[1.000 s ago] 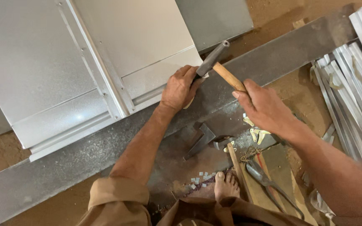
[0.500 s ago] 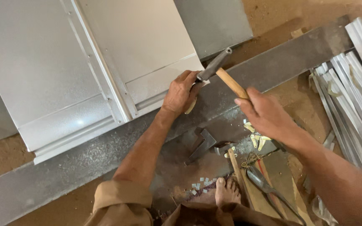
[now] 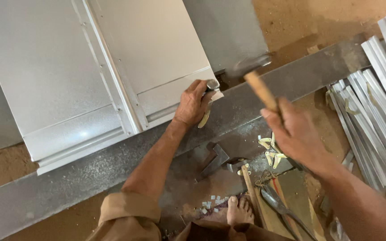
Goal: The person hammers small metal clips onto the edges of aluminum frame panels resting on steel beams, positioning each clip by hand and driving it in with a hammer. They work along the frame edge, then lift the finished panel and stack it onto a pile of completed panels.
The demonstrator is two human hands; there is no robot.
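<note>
Left hand [image 3: 193, 105]: closed around a punch [image 3: 211, 85], at the corner of the metal sheet [image 3: 157, 58].
Right hand [image 3: 298, 134]: grips the hammer [image 3: 253, 73], raised just right of the punch.

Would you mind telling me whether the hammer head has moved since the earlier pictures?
Yes. The hammer head has lifted up and to the right, away from the punch that the left hand holds on the sheet corner; earlier it sat right at the punch.
</note>
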